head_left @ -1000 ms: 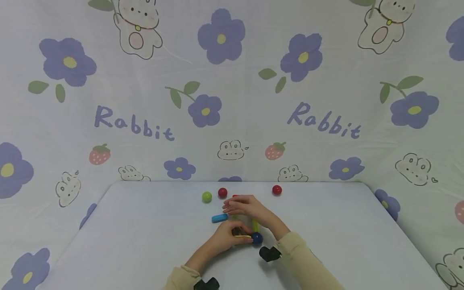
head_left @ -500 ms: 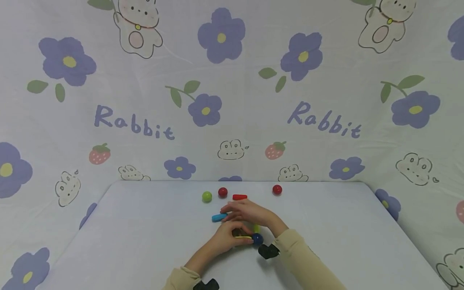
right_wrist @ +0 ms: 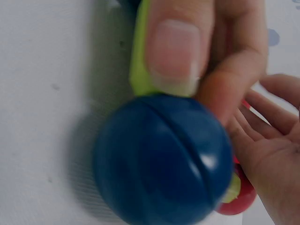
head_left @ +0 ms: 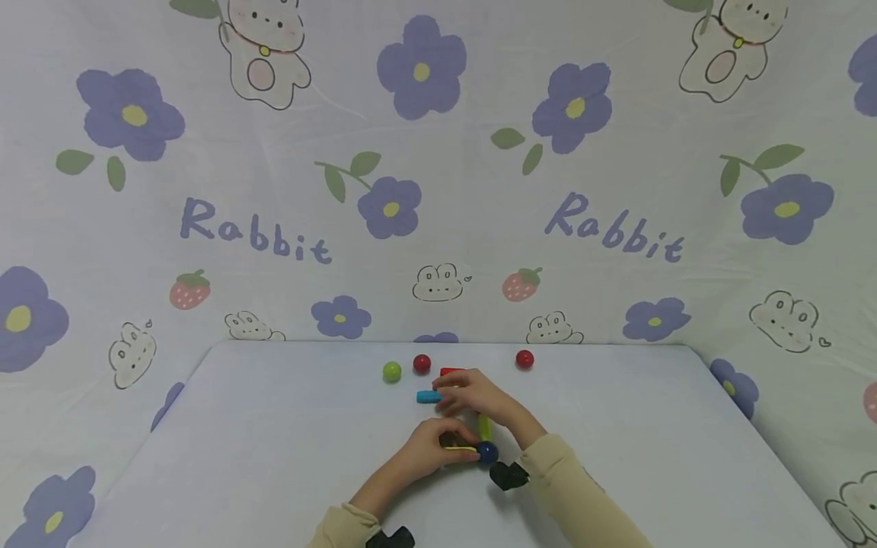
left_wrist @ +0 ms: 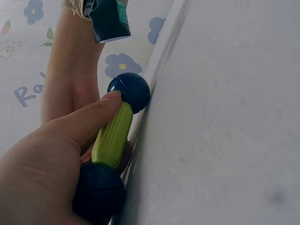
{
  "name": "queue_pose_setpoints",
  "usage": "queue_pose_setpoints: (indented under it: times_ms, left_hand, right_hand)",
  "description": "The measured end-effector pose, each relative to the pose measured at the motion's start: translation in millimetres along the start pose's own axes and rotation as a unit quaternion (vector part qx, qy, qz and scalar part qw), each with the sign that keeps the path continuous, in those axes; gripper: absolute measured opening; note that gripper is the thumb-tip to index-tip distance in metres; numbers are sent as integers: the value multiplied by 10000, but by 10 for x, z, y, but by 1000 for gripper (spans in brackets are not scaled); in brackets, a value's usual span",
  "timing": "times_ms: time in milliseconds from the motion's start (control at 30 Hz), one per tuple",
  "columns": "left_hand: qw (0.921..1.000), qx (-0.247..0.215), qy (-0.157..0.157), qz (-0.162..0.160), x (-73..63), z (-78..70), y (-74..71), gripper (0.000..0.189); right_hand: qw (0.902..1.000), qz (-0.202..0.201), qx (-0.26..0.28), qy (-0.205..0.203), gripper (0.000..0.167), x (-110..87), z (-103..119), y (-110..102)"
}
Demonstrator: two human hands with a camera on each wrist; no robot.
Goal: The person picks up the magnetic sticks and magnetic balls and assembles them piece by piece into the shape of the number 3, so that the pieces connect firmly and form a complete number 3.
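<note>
Table [head_left: 651,441] was plain white. Along far edge, balls were solid: green ball [head_left: 392,371], red ball [head_left: 422,364], second red ball [head_left: 524,359]. Red stick [head_left: 452,371] near same edge, also solid. Closer to table middle, light blue stick [head_left: 428,396] was plain. Lime stick [left_wrist: 113,136] was one colour, dark blue balls [left_wrist: 135,91] at both ends. Sleeves [head_left: 582,487] were cream, wrist devices [head_left: 509,476] black. Backdrop [head_left: 466,228] was white, printed: purple flowers [head_left: 421,72] with yellow centres, green leaves [head_left: 508,138], red strawberries [head_left: 522,285] with pale specks, black-outlined rabbits [head_left: 133,356], purple lettering [head_left: 257,237].
</note>
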State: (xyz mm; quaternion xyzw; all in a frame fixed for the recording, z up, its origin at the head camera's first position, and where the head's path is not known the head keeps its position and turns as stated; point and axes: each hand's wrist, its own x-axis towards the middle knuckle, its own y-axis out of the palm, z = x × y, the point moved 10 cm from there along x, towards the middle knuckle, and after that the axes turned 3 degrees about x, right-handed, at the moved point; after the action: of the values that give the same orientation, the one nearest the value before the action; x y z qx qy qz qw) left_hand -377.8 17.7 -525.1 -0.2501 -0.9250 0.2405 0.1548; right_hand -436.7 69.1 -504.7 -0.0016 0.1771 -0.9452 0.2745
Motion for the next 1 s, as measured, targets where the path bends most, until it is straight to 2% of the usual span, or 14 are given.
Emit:
queue_pose_setpoints:
  times_ms: [300,500,833,1000]
  left_hand:
    - [10000,-7,-18,14,1,32,5,16]
    - [10000,36,45,-32,-5,-5,-23,18]
    - [10000,20,88,24,-2,-23,-18,19]
    - [10000,-33,36,35,1,-5,-7,18]
  right_hand:
    - [9951,-731,-671,-25,31,80,-61,-8]
    - [9896,-923,-1105,-58,28,85,0,18]
    - [9862,-1188,-1149,44,25,44,-23,16]
    - [9863,-1379,-907,37,25,-2,0,-41]
